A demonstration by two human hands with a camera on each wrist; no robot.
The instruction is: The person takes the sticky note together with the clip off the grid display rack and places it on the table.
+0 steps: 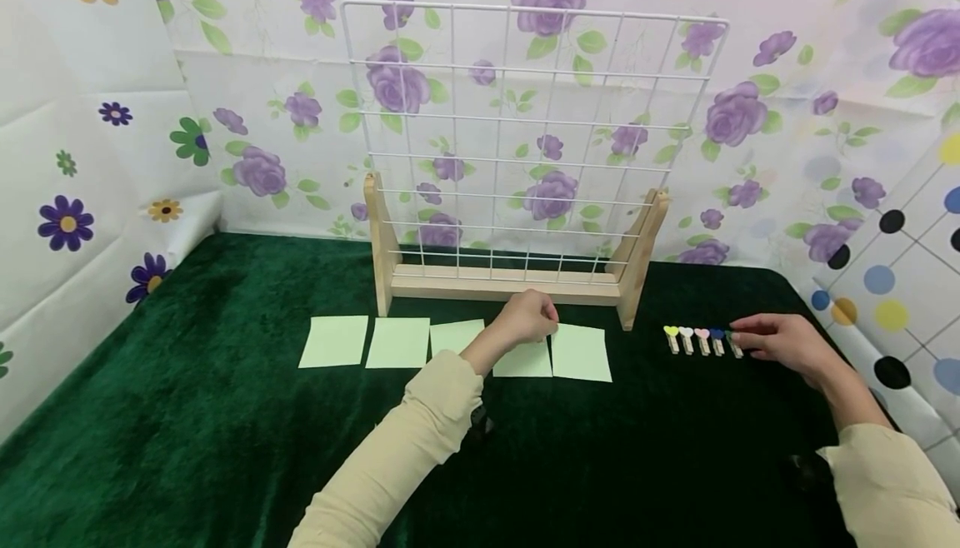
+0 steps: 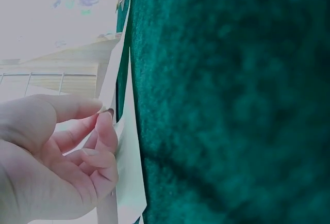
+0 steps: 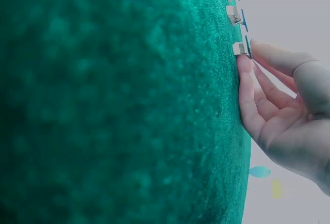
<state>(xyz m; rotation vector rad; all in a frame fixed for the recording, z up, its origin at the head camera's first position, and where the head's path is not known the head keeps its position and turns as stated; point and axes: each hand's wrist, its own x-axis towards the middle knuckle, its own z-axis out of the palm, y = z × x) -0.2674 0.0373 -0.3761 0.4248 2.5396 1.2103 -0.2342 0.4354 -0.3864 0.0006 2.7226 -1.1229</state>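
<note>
Several pale green paper sheets (image 1: 333, 341) lie in a row on the dark green cloth. My left hand (image 1: 527, 317) reaches over the row and pinches the upper left corner of the rightmost sheet (image 1: 582, 354) between thumb and index finger. In the left wrist view this sheet's edge (image 2: 111, 79) runs up from the fingertips. Off to the right stands a short row of small wooden clothespins (image 1: 687, 341) with coloured heart tops. My right hand (image 1: 783, 344) pinches the end one, a clothespin with a dark green heart (image 3: 249, 47), thumb against the heart and fingertips at its side.
Behind the papers stands a white wire grid (image 1: 525, 119) in a wooden stand (image 1: 502, 287), its feet on the cloth (image 1: 225, 415). A floral sheet (image 1: 285, 165) hangs behind it, and patterned sheets border the table at left and right.
</note>
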